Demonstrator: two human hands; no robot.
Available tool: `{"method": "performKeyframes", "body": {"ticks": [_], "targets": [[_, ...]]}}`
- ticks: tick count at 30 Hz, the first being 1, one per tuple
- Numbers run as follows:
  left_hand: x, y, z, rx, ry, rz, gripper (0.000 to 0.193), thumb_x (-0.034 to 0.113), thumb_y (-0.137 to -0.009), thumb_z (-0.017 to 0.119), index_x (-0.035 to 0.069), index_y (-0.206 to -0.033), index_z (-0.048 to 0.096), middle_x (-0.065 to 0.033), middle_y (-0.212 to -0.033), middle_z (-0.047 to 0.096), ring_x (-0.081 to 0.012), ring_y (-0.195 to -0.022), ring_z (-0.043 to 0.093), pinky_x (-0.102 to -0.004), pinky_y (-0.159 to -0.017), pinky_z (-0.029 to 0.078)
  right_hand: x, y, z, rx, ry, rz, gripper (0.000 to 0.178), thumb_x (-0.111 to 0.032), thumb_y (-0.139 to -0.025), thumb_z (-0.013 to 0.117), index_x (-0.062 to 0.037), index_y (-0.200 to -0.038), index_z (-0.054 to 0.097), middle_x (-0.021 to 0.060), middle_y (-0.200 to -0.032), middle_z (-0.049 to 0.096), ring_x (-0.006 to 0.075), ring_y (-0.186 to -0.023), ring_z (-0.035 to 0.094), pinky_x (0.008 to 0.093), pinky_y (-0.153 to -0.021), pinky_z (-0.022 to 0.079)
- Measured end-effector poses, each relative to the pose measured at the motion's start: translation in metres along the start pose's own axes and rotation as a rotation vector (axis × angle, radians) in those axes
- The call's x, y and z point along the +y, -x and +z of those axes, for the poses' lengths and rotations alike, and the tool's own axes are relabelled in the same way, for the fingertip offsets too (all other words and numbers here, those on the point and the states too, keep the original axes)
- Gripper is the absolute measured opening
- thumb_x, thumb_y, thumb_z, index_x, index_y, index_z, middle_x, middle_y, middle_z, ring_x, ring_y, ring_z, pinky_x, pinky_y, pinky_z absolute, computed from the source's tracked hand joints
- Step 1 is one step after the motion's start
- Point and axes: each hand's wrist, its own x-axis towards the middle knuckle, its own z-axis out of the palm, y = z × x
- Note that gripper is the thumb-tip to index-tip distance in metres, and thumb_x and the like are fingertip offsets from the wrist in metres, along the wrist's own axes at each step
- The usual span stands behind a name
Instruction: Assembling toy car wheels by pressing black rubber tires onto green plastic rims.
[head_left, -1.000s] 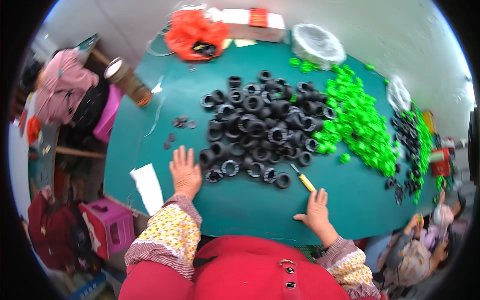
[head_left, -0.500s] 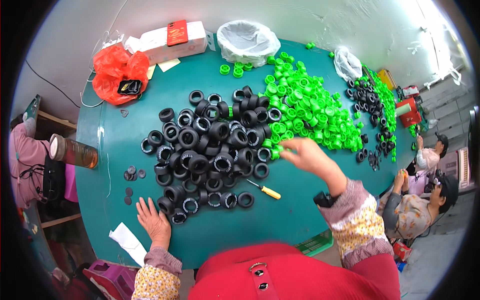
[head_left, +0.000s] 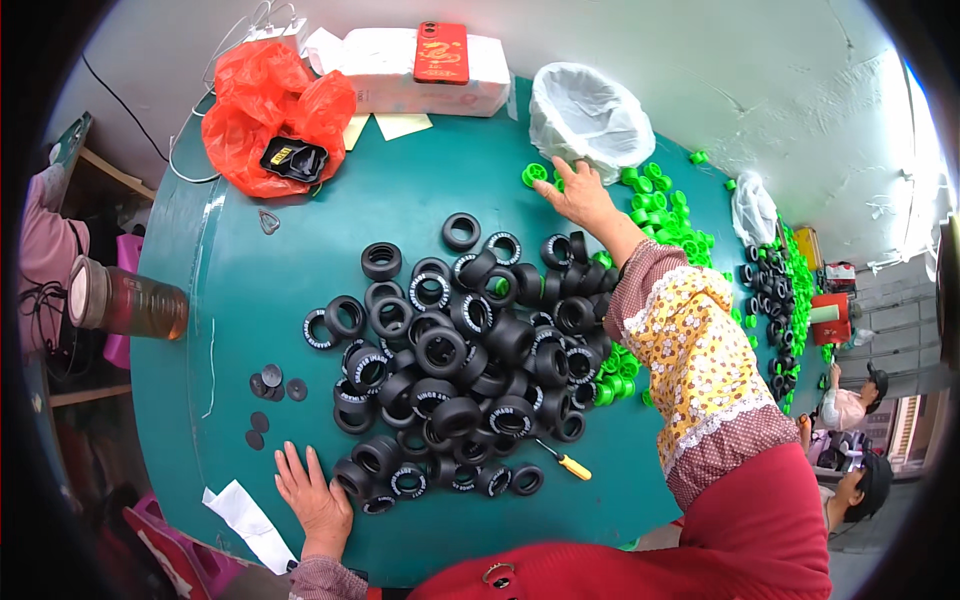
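Observation:
My left hand (head_left: 315, 502) lies flat on the green table, fingers spread, beside the near left edge of a pile of black toy tires (head_left: 440, 350). My right hand (head_left: 585, 198) is stretched to the far side of the table, its thumb and fingers apart. It is over a few loose green wheel hubs (head_left: 535, 174) in front of a basket lined with a white plastic bag (head_left: 590, 115). Nothing shows between its fingers. My right forearm covers part of the heap of green wheel hubs (head_left: 680, 235). A yellow-handled screwdriver (head_left: 572, 466) rests at the tire pile's near right.
Small dark discs (head_left: 297, 390) and white paper (head_left: 250, 525) lie at left, near a lidded tea bottle (head_left: 130, 300). Behind are a red plastic bag (head_left: 265, 95) and a red phone (head_left: 441, 52) on a white box (head_left: 385, 75). Other people (head_left: 860, 485) sit at far right.
My right hand has moved from the near edge of the green heap to the loose hubs by the lined basket. My left hand stays flat on the table. The view has shifted.

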Motion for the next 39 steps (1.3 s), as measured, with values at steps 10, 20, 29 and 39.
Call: {"method": "performKeyframes", "body": {"ticks": [10,20,29,39], "targets": [[-0.001,-0.002,0.005,-0.007,-0.03,0.029,0.054,0.02,-0.077,0.041,-0.002,-0.126,0.033,-0.0244,-0.139,0.019,-0.0433,-0.129,0.013,-0.057,-0.099,0.014,-0.004,-0.01,0.005,-0.043,0.068,0.105,0.05,-0.048,-0.078,0.049,-0.0103,-0.11,0.056,0.0227,-0.117,0.044,0.0391,-0.108,0.042,0.0533,-0.084,0.039],[0.002,-0.002,0.007,0.028,-0.081,0.056,0.055,0.026,-0.082,0.036,-0.001,-0.129,0.03,-0.0204,-0.141,0.016,-0.0383,-0.131,0.012,-0.0531,-0.101,0.013,0.11,0.077,-0.02,-0.199,0.247,0.09,0.048,-0.045,-0.075,0.049,-0.0096,-0.106,0.058,0.0246,-0.106,0.053,0.0386,-0.102,0.049,0.0449,-0.09,0.039],[-0.002,0.004,0.01,0.142,-0.172,0.116,0.052,0.018,-0.082,0.038,0.0,-0.13,0.03,-0.0183,-0.141,0.019,-0.0368,-0.131,0.014,-0.0491,-0.101,0.017,0.099,0.182,-0.004,-0.112,0.031,0.089,0.044,-0.043,-0.073,0.053,-0.0106,-0.102,0.059,0.0213,-0.098,0.055,0.0351,-0.096,0.053,0.0434,-0.079,0.046],[-0.014,-0.004,0.032,0.305,-0.224,0.218,0.049,0.018,-0.084,0.039,0.004,-0.131,0.031,-0.0179,-0.14,0.022,-0.0369,-0.127,0.021,-0.0454,-0.101,0.021,0.082,0.265,-0.002,-0.119,0.006,0.017,0.046,-0.04,-0.073,0.059,-0.011,-0.108,0.056,0.016,-0.1,0.055,0.0336,-0.101,0.05,0.0416,-0.082,0.045]]}}
